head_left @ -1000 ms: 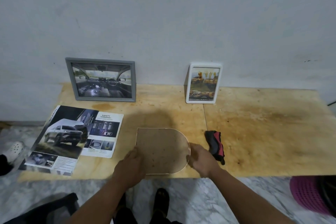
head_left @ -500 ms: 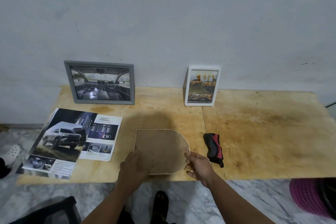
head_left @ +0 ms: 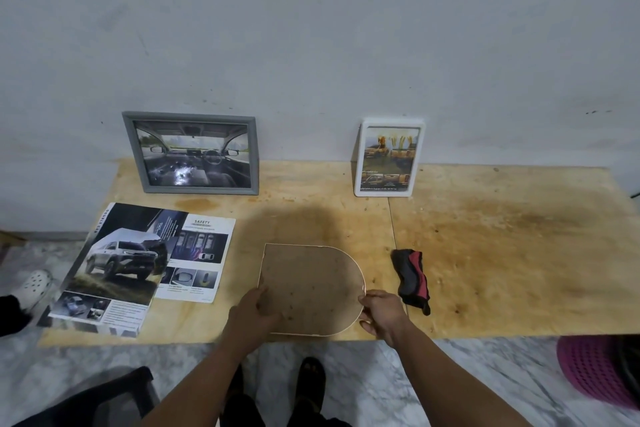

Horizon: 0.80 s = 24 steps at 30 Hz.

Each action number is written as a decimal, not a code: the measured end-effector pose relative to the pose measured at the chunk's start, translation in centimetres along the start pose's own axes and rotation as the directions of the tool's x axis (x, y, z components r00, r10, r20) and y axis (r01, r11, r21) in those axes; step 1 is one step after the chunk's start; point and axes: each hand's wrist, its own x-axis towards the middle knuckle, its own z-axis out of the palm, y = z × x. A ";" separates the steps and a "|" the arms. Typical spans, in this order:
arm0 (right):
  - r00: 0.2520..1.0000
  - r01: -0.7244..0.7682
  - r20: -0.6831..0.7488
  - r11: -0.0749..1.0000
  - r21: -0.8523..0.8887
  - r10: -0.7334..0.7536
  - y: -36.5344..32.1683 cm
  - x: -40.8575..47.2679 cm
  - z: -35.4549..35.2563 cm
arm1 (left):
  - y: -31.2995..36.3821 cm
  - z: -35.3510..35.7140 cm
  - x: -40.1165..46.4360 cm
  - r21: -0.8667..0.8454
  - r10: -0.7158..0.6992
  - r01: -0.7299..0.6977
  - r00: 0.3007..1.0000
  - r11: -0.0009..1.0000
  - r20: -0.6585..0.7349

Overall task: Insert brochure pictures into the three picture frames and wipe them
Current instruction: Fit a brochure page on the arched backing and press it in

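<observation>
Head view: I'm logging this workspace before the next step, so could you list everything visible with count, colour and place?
Table: one, light plywood, against the wall.
Grey frame: one, holding a car-interior picture, back left, leaning on the wall.
White frame: one, holding a picture, back centre.
Arched frame: one, brown back up, near front edge.
Brochures: two, dark car prints, front left.
Cloth: one, black and red, right of the arched frame.
Basket: one, pink, on the floor at right.
Left hand: on the arched frame's left part.
Right hand: at its curved edge.
</observation>
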 end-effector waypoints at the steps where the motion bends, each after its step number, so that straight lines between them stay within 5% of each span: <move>1: 1.000 -0.001 -0.012 1.000 -0.031 0.000 0.0 0.0 0.2 | 0.0 -0.1 0.1 0.000 0.000 0.000 1.000 1.000 0.005; 6: 0.999 0.018 -0.033 0.984 -0.175 -0.024 -0.1 -0.3 0.4 | 0.1 -0.3 0.1 0.026 -0.009 0.009 1.000 1.000 0.002; 13: 0.957 0.214 -0.108 0.910 -0.355 -0.267 0.4 0.4 0.5 | -0.2 -0.2 0.0 0.034 0.006 -0.007 1.000 0.999 0.010; 24: 0.963 0.190 -0.109 0.908 -0.374 -0.246 0.3 0.4 0.8 | -0.7 0.2 0.1 0.098 0.046 -0.046 0.999 0.994 0.000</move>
